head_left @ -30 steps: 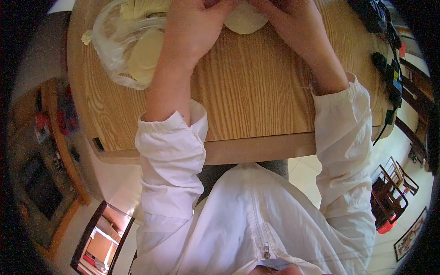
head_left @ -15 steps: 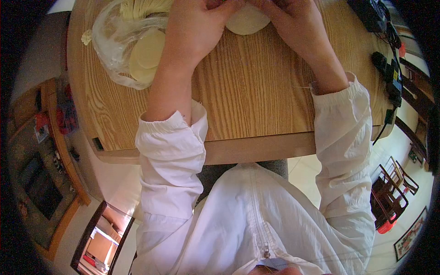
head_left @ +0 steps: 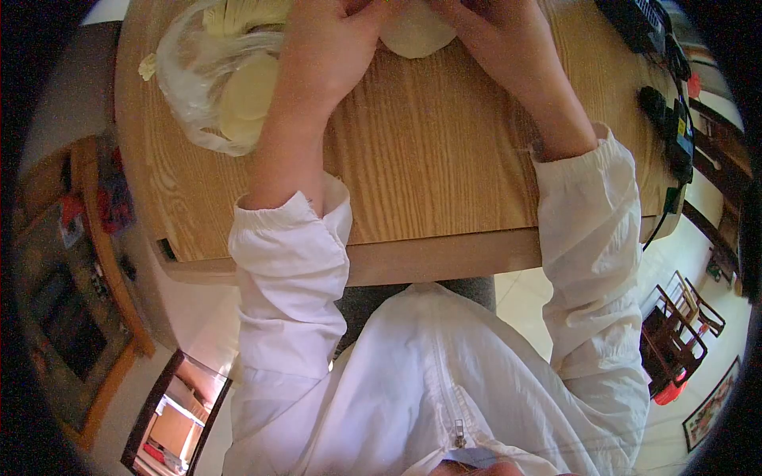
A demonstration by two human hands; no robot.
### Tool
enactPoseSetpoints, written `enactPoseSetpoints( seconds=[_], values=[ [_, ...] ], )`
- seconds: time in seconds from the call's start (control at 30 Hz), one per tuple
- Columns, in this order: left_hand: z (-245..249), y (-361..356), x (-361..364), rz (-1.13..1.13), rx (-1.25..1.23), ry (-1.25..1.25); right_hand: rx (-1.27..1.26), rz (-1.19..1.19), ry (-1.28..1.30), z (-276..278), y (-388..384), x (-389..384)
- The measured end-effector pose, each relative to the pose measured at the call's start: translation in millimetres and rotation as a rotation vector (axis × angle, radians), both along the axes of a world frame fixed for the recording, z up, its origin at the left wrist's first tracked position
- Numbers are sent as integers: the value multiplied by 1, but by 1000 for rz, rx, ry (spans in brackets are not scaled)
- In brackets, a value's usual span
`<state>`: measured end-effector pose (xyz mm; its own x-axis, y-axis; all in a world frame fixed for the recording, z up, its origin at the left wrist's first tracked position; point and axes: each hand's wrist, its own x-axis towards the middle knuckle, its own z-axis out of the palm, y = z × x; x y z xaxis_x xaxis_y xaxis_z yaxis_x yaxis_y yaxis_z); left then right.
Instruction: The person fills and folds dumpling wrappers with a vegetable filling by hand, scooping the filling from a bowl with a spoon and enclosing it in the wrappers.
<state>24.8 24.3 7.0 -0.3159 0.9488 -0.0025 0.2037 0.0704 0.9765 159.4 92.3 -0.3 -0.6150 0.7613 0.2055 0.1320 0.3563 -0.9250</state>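
At the top edge of the head view, a pale round dumpling wrapper [head_left: 417, 33] shows between my two hands. My left hand [head_left: 337, 47] has its fingers closed at the wrapper's left side, and my right hand [head_left: 504, 36] is closed at its right side. The frame cuts off most of the fingertips and the wrapper's far part. Left of my left forearm lies a clear plastic bag [head_left: 186, 87], with more round dumpling wrappers [head_left: 248, 99] on it and a stack of wrappers [head_left: 242, 16] seen edge-on behind, partly covered by the bag.
All of this rests on a wood-grain table [head_left: 432, 159]. A small dough scrap [head_left: 148, 67] lies by its left edge. Along the right edge sit a black device [head_left: 635, 24] and a black adapter with cables [head_left: 675, 131]. Dark wooden chairs [head_left: 675, 341] stand on the floor at right.
My hands and the wrapper between them sit slightly further left and higher in the view. The bag and table have shifted a little the same way.
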Motion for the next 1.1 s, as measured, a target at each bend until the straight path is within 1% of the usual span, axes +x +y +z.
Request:
enactPoseSetpoints(
  seconds=[0.03, 0.13, 0.23, 0.33, 0.43, 0.63, 0.73, 0.83, 0.93, 1.03, 1.1],
  values=[
    [1, 0, 0, -5, -20, 5, -20, 14, 21, 0, 0, 0],
    [-1, -2, -1, -23, 18, 97, 90, 5, 45, -7, 3, -2],
    [3, -3, 2, -1, 0, 117, 79, -32, -52, 4, -1, -1],
    [0, -3, -2, -30, 24, 138, 90, -10, -57, 6, -1, -2],
    [-3, -3, -2, -40, 128, 142, 126, 13, 3, 3, -1, -3],
    [0, -2, 0, -32, 63, 96, 126, -5, -39, 4, -1, -3],
    [4, -2, 0, -15, -8, 123, 123, 3, -30, 1, 0, -3],
    [6, -2, -1, -5, -113, 73, 177, -60, 86, -9, 2, -6],
    [2, -3, -5, 5, -66, 14, 32, -36, 85, 2, -3, -3],
    [8, -2, -3, 14, -135, 15, 45, -27, 121, -5, -1, -8],
    [3, -1, -5, -11, -111, -34, 34, -34, -16, 7, -2, -6]
  ],
)
